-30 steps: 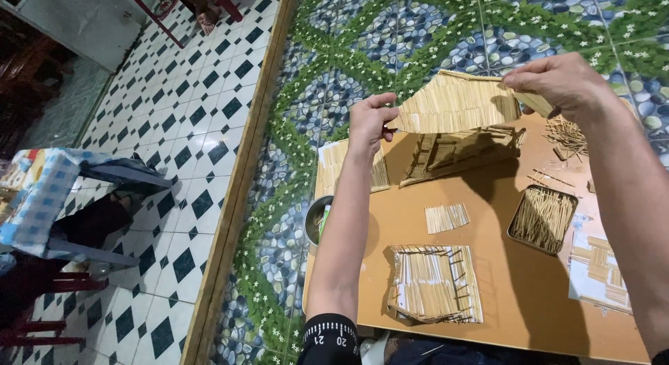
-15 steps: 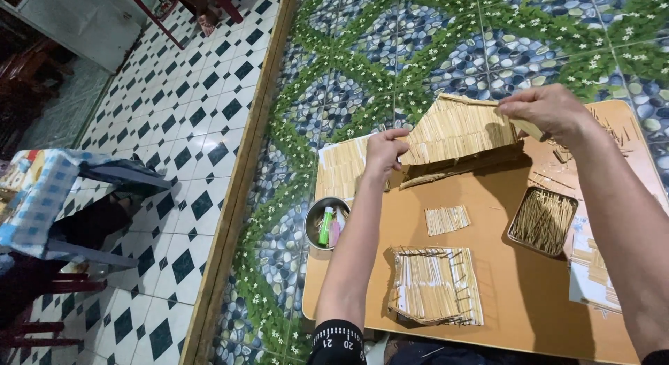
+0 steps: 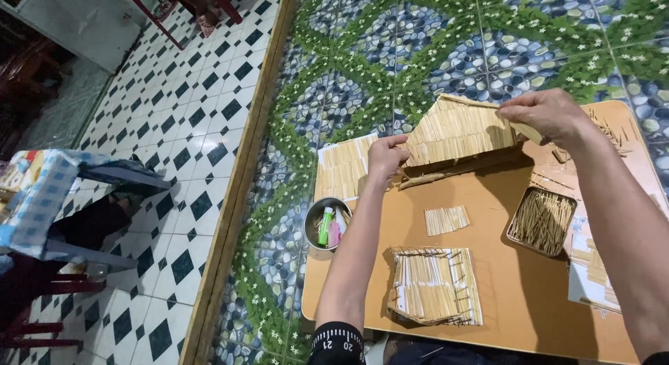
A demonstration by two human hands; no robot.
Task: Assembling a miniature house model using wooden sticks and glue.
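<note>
Closest to the camera a flat stick panel (image 3: pixel 435 287) lies on the brown board (image 3: pixel 502 295). Farther out, left hand (image 3: pixel 385 158) and right hand (image 3: pixel 547 114) pinch the stick roof (image 3: pixel 460 131) at either end, seating it; next looks like careful lining-up.

We are holding the stick roof (image 3: pixel 456 131) over the far edge of the surface (image 3: pixel 502 281), our left hand (image 3: pixel 385 156) at its left end and our right hand (image 3: pixel 543 114) at its right. Nearer us, the stick panel (image 3: pixel 435 285) is lying on the surface, the tray of sticks (image 3: pixel 541 221) is sitting to its right, and the round tin (image 3: pixel 326 224) is resting at the surface's left edge.
</note>
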